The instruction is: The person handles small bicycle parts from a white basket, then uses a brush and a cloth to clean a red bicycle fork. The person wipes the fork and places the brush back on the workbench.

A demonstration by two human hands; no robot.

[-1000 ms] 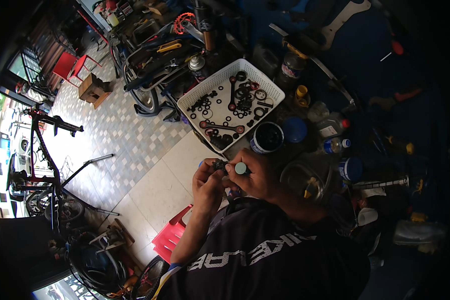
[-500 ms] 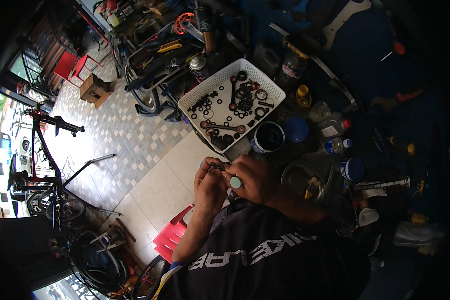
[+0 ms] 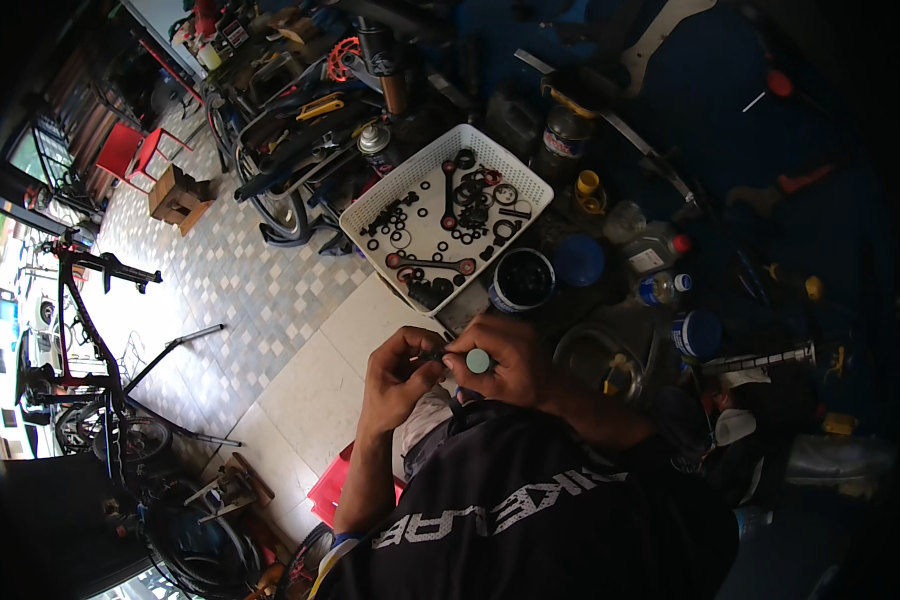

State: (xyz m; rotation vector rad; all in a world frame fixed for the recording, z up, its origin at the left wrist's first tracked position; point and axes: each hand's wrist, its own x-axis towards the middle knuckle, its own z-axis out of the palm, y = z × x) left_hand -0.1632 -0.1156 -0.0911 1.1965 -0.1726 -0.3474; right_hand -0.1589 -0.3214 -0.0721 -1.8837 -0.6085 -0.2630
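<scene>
At left, a red chair (image 3: 326,492) is partly covered by the left forearm (image 3: 369,470). A small dark part (image 3: 430,356) is pinched in the fingers of the left hand (image 3: 392,380), on the near side of a white basket (image 3: 417,167) where 2 dark link arms (image 3: 449,197) are laid. A tool with a pale green round end (image 3: 479,361) is gripped by the curled fingers of the right hand (image 3: 515,352); whether the part is touched by it cannot be told.
</scene>
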